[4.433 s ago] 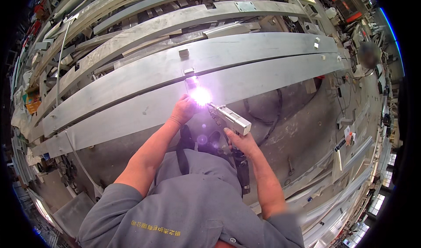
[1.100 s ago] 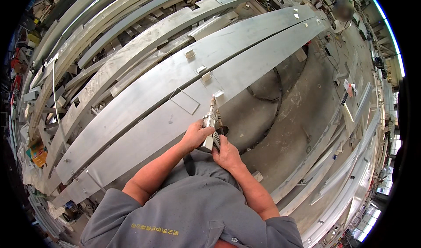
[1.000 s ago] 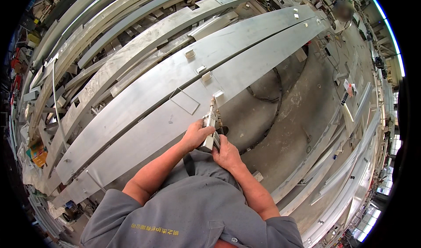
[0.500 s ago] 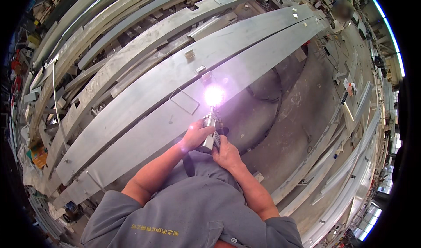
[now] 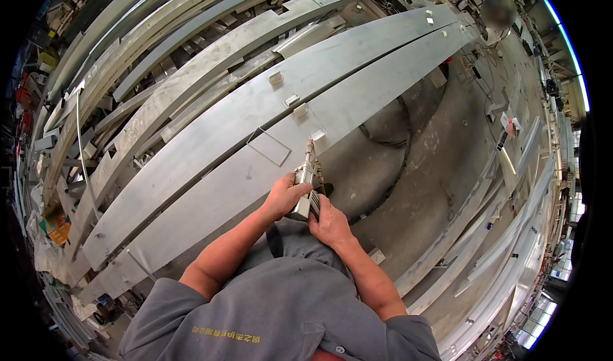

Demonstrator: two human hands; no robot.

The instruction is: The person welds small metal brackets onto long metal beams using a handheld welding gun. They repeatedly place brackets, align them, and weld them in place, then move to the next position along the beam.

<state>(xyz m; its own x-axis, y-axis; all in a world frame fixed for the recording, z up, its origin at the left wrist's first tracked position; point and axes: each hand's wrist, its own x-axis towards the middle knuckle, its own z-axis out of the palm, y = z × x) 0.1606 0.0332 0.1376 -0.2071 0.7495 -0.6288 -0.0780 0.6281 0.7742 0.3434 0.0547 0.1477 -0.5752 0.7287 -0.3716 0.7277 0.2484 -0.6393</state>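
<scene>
Holding a slim metal welding torch (image 5: 306, 185) in both hands, nozzle pointed up at a small square tab (image 5: 318, 134) on the near edge of a long grey metal plate (image 5: 211, 207); left hand (image 5: 285, 197) wrapped around the torch body from the side, fingers closed on it; right hand (image 5: 327, 221) closed on the rear of the handle just below; a small pink glow shows at the tip, no bright arc visible.

Progress, as judged from the layout: several similar tabs stand along the seam between this plate and the neighbouring plate (image 5: 268, 115); one tab (image 5: 299, 110) just above the torch, another (image 5: 292, 99) further up, a third (image 5: 276, 77) beyond; whether each is fully joined cannot be told at this size; the tab at the nozzle looks to be the one in hand; far tabs (image 5: 429, 21) near the plate ends appear set.

Materials: plates dull, brushed, pale grey, flat and very long, bent only by the lens; a thin rectangular outline (image 5: 269, 146) lies on the near plate; tabs bright, squarish, raised.

Surroundings: stained concrete floor (image 5: 421, 150) to the right, a dark cable (image 5: 383, 156) looped over it; more metal beams (image 5: 191, 29) stacked behind; grey work shirt (image 5: 274, 310) at bottom.
</scene>
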